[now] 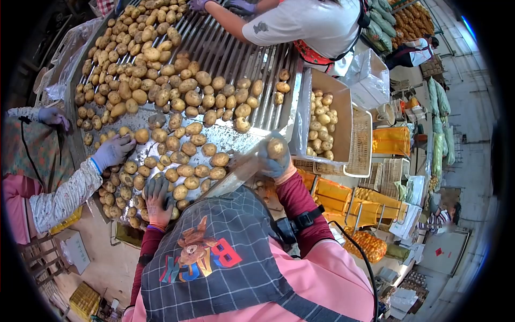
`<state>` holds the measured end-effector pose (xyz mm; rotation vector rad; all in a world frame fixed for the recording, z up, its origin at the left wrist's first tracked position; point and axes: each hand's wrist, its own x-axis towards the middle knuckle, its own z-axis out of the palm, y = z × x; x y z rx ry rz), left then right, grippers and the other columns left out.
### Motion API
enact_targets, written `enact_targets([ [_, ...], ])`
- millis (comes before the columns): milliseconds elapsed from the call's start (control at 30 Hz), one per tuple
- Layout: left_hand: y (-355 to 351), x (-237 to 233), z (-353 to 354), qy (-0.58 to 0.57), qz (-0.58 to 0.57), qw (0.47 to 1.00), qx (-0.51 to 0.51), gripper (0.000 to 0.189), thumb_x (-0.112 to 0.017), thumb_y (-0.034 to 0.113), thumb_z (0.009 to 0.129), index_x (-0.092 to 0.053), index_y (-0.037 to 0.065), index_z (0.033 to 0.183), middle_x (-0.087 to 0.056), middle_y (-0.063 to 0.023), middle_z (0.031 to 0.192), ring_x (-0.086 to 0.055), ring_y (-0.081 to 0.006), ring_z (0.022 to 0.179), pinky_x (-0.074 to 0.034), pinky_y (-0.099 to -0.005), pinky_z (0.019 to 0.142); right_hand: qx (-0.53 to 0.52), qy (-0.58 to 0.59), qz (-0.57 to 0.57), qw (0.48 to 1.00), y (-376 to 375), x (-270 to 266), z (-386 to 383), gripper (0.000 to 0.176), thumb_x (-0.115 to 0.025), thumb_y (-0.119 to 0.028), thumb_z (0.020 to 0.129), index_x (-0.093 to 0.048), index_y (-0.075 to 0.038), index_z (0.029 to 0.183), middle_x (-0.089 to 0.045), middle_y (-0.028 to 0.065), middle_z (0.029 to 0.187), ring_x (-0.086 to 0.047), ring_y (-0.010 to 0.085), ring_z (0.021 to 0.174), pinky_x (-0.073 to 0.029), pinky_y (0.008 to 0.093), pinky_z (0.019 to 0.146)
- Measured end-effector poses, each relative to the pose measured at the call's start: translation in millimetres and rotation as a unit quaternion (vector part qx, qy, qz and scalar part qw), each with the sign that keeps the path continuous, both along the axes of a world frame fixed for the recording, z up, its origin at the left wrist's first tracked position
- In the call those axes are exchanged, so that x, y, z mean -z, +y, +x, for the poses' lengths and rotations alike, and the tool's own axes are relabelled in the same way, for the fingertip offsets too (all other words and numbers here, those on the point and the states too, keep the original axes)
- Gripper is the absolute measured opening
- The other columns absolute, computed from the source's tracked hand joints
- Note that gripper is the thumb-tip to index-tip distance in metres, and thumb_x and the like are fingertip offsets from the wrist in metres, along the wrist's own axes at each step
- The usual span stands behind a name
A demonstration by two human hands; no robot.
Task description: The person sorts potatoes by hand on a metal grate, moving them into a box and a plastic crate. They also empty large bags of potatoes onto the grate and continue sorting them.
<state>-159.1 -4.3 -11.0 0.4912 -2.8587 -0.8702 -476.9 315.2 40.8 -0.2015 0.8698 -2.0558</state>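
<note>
Many potatoes (191, 98) lie on a metal sorting table with a roller section and a flat tray (236, 140). My left hand (158, 197), in a grey glove, rests among the potatoes near the tray's front edge, its fingers stretched forward and slightly apart. In the grey-blue glove of my right hand (276, 158) sits a single potato (277, 148), held above the tray's right edge. That hand is close to a potato-filled, plastic-lined box (345, 114).
At the left, a co-worker's gloved hand (113, 151) touches potatoes. Another co-worker (303, 24) leans over the rollers at the top. Wicker baskets (360, 142), orange crates (391, 140) and a net bag of potatoes (366, 246) stand at the right.
</note>
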Motion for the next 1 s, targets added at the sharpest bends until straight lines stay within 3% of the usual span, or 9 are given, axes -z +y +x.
enact_targets([
  [167, -3.7, 6.0, 3.0, -0.020, 0.018, 1.000, 0.001, 0.064, -0.067, 0.014, 0.078, -0.054, 0.014, 0.141, -0.044, -0.0120, 0.152, -0.032, -0.0371, 0.144, -0.020, -0.0506, 0.121, 0.321, 0.001, 0.148, 0.936, 62.6, -75.6, -70.3, 0.031, -0.060, -0.041, 0.095, -0.059, -0.014, 0.111, -0.059, 0.0001, 0.091, -0.056, 0.0105, 0.077, -0.048, 0.0239, 0.067],
  [300, -5.3, 5.8, 0.9, -0.025, -0.015, 1.000, 0.011, 0.063, -0.067, 0.015, 0.079, -0.054, 0.013, 0.140, -0.044, -0.0129, 0.152, -0.031, -0.0378, 0.144, -0.020, -0.0501, 0.121, 0.579, 0.399, 0.436, 0.562, 101.2, -149.4, -92.2, 0.037, -0.061, -0.031, 0.099, -0.068, -0.002, 0.121, -0.072, 0.0166, 0.112, -0.070, 0.0248, 0.094, -0.057, 0.0398, 0.076],
  [367, -1.4, 7.0, 6.4, -0.031, -0.020, 0.999, 0.014, 0.062, -0.067, 0.015, 0.079, -0.054, 0.013, 0.140, -0.044, -0.0135, 0.152, -0.031, -0.0380, 0.144, -0.020, -0.0500, 0.121, -0.013, 0.391, 0.882, 0.262, 213.0, -13.5, -143.2, 0.037, -0.065, -0.030, 0.094, -0.071, 0.001, 0.112, -0.072, 0.0232, 0.108, -0.071, 0.0314, 0.097, -0.056, 0.0417, 0.083],
  [500, -1.8, 12.1, 0.9, -0.018, 0.012, 1.000, 0.002, 0.064, -0.067, 0.019, 0.078, -0.054, 0.011, 0.140, -0.043, -0.0150, 0.152, -0.031, -0.0383, 0.145, -0.020, -0.0505, 0.121, 0.193, 0.410, 0.785, 0.423, 171.3, -35.8, -105.5, 0.042, -0.067, -0.035, 0.089, -0.074, 0.003, 0.103, -0.072, 0.0241, 0.105, -0.070, 0.0369, 0.097, -0.052, 0.0399, 0.090],
  [567, -1.3, 26.8, 16.9, -0.015, 0.022, 1.000, 0.000, 0.066, -0.068, 0.020, 0.078, -0.052, 0.010, 0.141, -0.042, -0.0157, 0.152, -0.031, -0.0385, 0.144, -0.020, -0.0505, 0.121, 0.215, 0.316, 0.711, 0.590, 138.1, -49.4, -100.1, 0.034, -0.067, -0.027, 0.093, -0.074, 0.003, 0.107, -0.076, 0.0121, 0.094, -0.068, 0.0178, 0.084, -0.052, 0.0312, 0.081],
  [700, 7.3, -11.5, 17.9, -0.062, -0.001, 0.998, 0.015, 0.072, -0.067, 0.023, 0.078, -0.047, 0.011, 0.145, -0.040, -0.0168, 0.152, -0.032, -0.0378, 0.143, -0.021, -0.0514, 0.120, 0.187, 0.414, 0.555, 0.697, 27.7, -47.2, -80.8, 0.025, -0.070, -0.014, 0.089, -0.073, 0.001, 0.109, -0.075, 0.0144, 0.098, -0.070, 0.0200, 0.087, -0.053, 0.0319, 0.082],
  [867, 9.6, -3.8, 69.4, -0.061, -0.025, 0.998, -0.023, 0.051, -0.066, 0.019, 0.078, -0.063, 0.014, 0.129, -0.047, -0.0155, 0.146, -0.039, -0.0349, 0.139, -0.024, -0.0521, 0.119, -0.329, 0.521, 0.548, 0.566, -111.1, -34.8, -7.6, 0.046, -0.067, -0.030, 0.085, -0.065, -0.009, 0.125, -0.068, 0.0187, 0.115, -0.063, 0.0345, 0.112, -0.048, 0.0424, 0.100],
  [967, 14.2, -15.8, 91.9, -0.068, -0.048, 0.991, -0.108, 0.048, -0.067, 0.015, 0.077, -0.066, 0.015, 0.125, -0.050, -0.0147, 0.144, -0.041, -0.0348, 0.137, -0.025, -0.0519, 0.119, -0.471, 0.637, 0.432, 0.431, -175.0, -77.2, 52.7, 0.036, -0.063, -0.029, 0.090, -0.065, -0.013, 0.122, -0.066, 0.0158, 0.114, -0.062, 0.0314, 0.113, -0.048, 0.0433, 0.098],
  [1000, 17.3, -17.3, 98.4, -0.050, -0.044, 0.985, -0.157, 0.046, -0.067, 0.012, 0.076, -0.068, 0.014, 0.122, -0.052, -0.0150, 0.141, -0.043, -0.0360, 0.135, -0.025, -0.0521, 0.119, -0.486, 0.612, 0.410, 0.471, -186.9, -69.8, 47.2, 0.035, -0.062, -0.027, 0.089, -0.065, -0.013, 0.121, -0.067, 0.0160, 0.113, -0.063, 0.0321, 0.111, -0.048, 0.0438, 0.097],
])
